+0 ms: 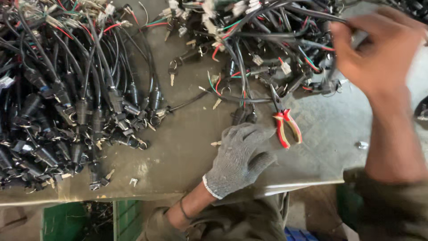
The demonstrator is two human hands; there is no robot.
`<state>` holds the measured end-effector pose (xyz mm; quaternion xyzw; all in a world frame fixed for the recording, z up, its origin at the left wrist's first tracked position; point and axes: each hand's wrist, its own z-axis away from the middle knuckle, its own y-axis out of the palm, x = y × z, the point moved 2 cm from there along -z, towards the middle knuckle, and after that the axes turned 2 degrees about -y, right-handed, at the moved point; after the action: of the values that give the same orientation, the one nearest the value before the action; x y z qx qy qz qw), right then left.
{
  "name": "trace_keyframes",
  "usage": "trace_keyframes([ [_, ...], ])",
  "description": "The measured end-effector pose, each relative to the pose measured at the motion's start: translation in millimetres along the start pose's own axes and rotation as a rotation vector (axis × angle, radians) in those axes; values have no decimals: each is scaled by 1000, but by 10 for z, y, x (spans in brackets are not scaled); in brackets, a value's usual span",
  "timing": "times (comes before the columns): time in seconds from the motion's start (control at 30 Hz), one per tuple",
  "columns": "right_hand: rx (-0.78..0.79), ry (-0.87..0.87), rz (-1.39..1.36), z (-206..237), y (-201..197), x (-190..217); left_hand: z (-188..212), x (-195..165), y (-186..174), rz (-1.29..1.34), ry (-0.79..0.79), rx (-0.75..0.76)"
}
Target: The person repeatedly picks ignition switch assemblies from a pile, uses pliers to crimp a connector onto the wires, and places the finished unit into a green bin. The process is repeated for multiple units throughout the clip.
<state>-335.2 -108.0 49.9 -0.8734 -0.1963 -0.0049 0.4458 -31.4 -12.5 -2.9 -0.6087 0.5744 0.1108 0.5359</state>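
Note:
My left hand wears a grey knit glove and rests on the worn tabletop, fingers curled over a black plug at the end of a cable. My bare right hand is raised and blurred at the upper right, its fingers closed around black cables from the tangled wire harness pile. Pliers with red and yellow handles lie on the table just right of my left hand, jaws pointing into the tangle.
A large heap of black cable assemblies with plugs and keys fills the left half of the table. Loose keys lie between the two piles. A green crate stands under the table's front edge.

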Motion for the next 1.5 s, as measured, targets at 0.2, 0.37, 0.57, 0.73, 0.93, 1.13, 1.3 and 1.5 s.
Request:
trace_keyframes([
  [0.2, 21, 268, -484, 605, -171, 1396, -61, -58, 43, 590, -133, 33],
  [0.37, 370, 700, -1389, 1037, 576, 1785, 456, 26, 152, 647, -648, 179],
  [0.57, -58, 886, -2105, 1100, 599, 2169, 1001, 526, 193, 1080, -886, -87],
  [0.73, 95, 275, -1428, 997, 120, 2701, 731, 549, 55, 931, -346, -129],
  [0.93, 356, 96, -488, 1288, 209, 2330, 297, 201, -482, 1499, -673, -312],
  [1.13, 458, 150, -397, 1086, 412, 2354, 303, 57, -522, 905, -385, -11],
  [1.3, 258, 331, -476, 790, -112, 2107, 185, -215, -580, 759, -345, -68],
  [1.5, 140, 547, -1892, 489, -558, 2084, 335, -598, -223, 590, 34, 140],
])
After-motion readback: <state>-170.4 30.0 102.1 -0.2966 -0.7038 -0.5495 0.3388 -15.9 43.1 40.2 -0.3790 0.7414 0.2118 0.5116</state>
